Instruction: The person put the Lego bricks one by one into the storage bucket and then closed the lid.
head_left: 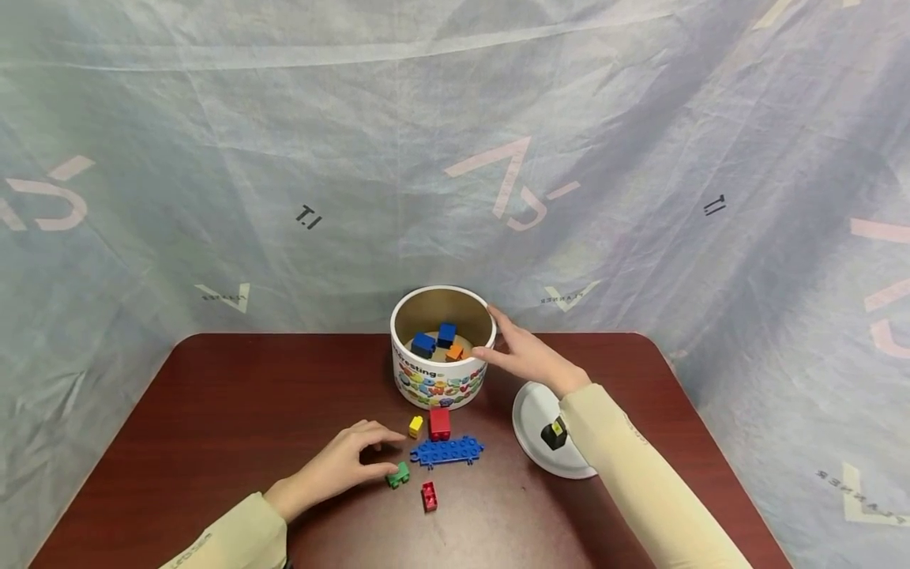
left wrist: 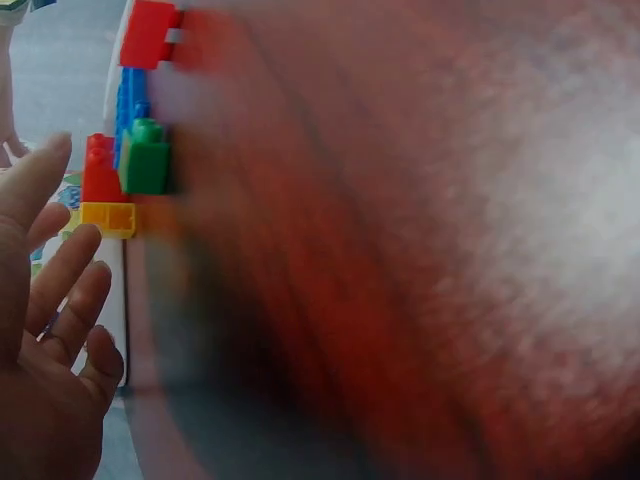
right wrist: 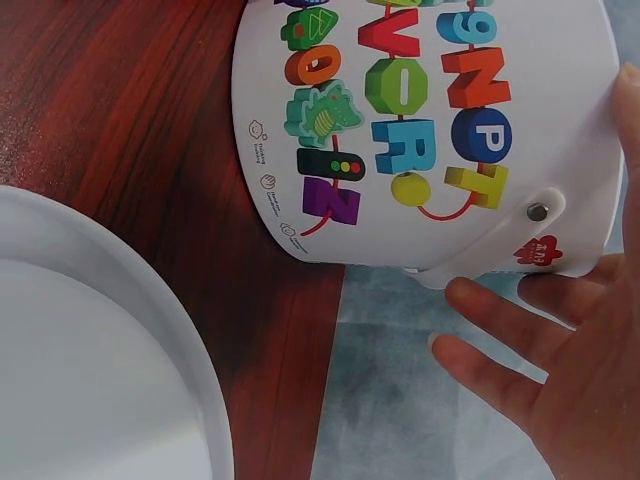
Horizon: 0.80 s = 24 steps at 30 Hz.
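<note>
My left hand [head_left: 347,457] is low over the table with its fingers loosely extended. Its thumb tip is beside a green block [head_left: 400,475]; whether they touch, I cannot tell. Ahead of those fingers lie a small yellow block [head_left: 415,427] and a red block [head_left: 439,423]. A blue wheelless vehicle base [head_left: 448,451] and a small red block [head_left: 430,497] lie to the right. My right hand [head_left: 529,357] spreads against the right side of a white round bucket [right wrist: 410,120], thumb at the rim. Inside are blue blocks [head_left: 423,344] and an orange block [head_left: 454,353].
A white round lid [head_left: 529,419] with a black piece [head_left: 554,435] on it lies right of the bucket, partly under the right sleeve [head_left: 626,450]. The bucket's white handle [right wrist: 490,240] hangs down its side. A grey printed curtain [head_left: 398,158] stands behind the dark red table [head_left: 235,395].
</note>
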Each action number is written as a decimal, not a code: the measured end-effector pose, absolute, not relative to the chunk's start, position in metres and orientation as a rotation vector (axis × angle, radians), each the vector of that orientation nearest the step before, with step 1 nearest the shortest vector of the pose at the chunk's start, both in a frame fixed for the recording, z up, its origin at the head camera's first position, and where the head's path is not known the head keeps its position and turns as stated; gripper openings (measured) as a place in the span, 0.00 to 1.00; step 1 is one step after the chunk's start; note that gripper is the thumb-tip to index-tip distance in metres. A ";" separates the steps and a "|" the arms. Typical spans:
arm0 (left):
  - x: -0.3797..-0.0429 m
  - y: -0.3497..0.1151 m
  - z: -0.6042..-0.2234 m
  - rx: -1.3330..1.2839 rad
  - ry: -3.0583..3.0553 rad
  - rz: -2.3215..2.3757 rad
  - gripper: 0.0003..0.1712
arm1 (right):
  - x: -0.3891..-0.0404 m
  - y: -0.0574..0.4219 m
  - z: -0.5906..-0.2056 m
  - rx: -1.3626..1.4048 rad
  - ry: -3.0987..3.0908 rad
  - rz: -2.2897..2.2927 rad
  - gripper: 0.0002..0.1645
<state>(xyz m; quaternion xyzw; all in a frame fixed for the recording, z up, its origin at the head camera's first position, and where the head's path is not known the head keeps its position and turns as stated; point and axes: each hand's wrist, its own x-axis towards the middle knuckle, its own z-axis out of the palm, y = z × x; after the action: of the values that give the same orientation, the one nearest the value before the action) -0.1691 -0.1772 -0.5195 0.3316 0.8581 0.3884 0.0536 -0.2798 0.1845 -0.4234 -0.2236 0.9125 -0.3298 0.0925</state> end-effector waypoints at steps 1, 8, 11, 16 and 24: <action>-0.169 -0.177 -0.521 1.002 2.603 1.171 0.23 | -0.279 0.185 -0.424 -0.654 2.714 -0.979 0.62; -0.163 -0.175 -0.525 1.015 2.673 0.996 0.21 | -0.277 0.187 -0.426 -0.631 2.718 -0.991 0.62; -0.160 -0.175 -0.524 1.022 2.699 0.939 0.20 | -0.277 0.187 -0.426 -0.634 2.727 -0.972 0.62; -0.158 -0.174 -0.523 1.057 2.726 0.919 0.18 | -0.277 0.186 -0.426 -0.626 2.741 -0.971 0.62; -0.156 -0.175 -0.527 1.009 2.750 0.877 0.19 | -0.280 0.184 -0.428 -0.640 2.731 -0.998 0.62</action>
<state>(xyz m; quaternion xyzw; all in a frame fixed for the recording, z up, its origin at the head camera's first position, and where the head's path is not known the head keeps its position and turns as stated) -0.1560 -0.1754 -0.5267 0.3298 0.8986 0.2864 0.0417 -0.2801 0.1835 -0.4279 -0.2141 0.9142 -0.3340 0.0822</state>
